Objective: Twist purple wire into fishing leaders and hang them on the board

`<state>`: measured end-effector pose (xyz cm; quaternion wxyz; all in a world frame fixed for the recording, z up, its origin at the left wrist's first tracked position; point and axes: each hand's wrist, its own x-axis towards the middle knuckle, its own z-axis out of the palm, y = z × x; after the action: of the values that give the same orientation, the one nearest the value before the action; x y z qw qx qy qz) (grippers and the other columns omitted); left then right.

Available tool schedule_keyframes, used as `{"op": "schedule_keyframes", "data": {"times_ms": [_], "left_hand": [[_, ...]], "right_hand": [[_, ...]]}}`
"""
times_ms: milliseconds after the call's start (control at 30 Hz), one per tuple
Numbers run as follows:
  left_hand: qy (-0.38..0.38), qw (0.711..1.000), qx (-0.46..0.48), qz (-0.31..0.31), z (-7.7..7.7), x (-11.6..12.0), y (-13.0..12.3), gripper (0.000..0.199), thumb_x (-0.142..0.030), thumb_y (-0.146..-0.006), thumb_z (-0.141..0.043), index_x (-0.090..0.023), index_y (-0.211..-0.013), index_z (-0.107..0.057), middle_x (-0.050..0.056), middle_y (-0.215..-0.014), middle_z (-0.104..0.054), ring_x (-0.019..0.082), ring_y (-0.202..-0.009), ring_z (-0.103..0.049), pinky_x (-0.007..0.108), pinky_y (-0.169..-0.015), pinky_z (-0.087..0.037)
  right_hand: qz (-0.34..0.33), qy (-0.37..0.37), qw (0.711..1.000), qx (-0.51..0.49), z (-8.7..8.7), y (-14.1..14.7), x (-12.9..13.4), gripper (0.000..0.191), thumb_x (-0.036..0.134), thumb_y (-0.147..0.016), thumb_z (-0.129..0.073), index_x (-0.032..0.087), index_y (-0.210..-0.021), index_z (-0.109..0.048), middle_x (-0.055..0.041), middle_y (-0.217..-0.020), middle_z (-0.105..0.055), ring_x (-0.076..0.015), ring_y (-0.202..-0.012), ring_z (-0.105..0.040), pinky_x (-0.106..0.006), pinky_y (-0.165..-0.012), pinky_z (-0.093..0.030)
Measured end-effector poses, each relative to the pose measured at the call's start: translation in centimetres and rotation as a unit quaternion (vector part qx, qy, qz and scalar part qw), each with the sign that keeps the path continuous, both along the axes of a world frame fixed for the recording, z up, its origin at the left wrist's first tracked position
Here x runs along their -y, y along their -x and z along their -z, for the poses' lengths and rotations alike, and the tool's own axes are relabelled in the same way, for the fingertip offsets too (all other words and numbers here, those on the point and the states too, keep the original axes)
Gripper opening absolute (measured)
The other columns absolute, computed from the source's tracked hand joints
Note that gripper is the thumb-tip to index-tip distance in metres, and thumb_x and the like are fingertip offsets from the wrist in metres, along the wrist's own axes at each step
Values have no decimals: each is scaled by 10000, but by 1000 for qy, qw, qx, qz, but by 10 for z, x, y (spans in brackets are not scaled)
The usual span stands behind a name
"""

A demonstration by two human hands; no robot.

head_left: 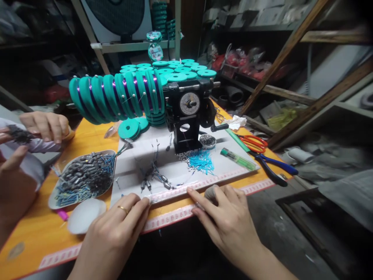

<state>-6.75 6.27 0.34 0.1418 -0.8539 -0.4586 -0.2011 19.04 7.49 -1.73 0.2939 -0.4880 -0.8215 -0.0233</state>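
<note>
My left hand [116,229], with a ring, rests at the front edge of the white board [131,175], its fingers pressed together; whatever they hold is too small to make out. Farther right, my right hand [224,214] has its index fingertip on the ruler strip [175,191] along that edge, and a small grey roll shows between its fingers. Behind the hands lie dark wires with metal weights [147,184] and a pile of blue pieces [201,161]. Small silver beads [185,156] are beside the blue pile.
A black winding machine [186,112] carries teal spools [116,97]. At left are a tray of weights [84,177], a white lid [86,216] and another person's hands [43,126]. Pliers [272,167] and orange scissors [252,143] lie right, near a green tube [237,158].
</note>
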Motion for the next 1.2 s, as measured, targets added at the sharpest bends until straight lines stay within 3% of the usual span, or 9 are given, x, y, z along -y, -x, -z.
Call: {"op": "schedule_keyframes", "data": {"times_ms": [500,700,1200], "left_hand": [[5,1000,-12,19,2,-3,2,167,-224,-924,-577,-167,-1078,-610,59,-975,-649,164,-789,-659,267,-625,-442],[18,1000,4,1,-4,-1,-4,135,-203,-963,-493,-172,-1013,-614,54,-928,-648,154,-702,-646,275,-610,-431],[72,996,44,-17,-13,2,-10,149,-141,-961,-464,-160,-956,-612,49,-876,-613,158,-724,-616,264,-631,-420]], "right_hand": [[1,20,999,-31,1,-5,-1,349,314,-967,-521,286,-1301,-617,-63,-827,-564,-236,-800,-467,-368,-743,-324],[-7,20,999,-35,3,-6,0,350,283,-964,-526,270,-1301,-619,-59,-819,-556,-232,-794,-469,-367,-732,-325],[-15,8,1000,-13,3,-6,0,372,255,-949,-548,239,-1315,-609,-62,-816,-539,-238,-782,-470,-368,-708,-321]]}}
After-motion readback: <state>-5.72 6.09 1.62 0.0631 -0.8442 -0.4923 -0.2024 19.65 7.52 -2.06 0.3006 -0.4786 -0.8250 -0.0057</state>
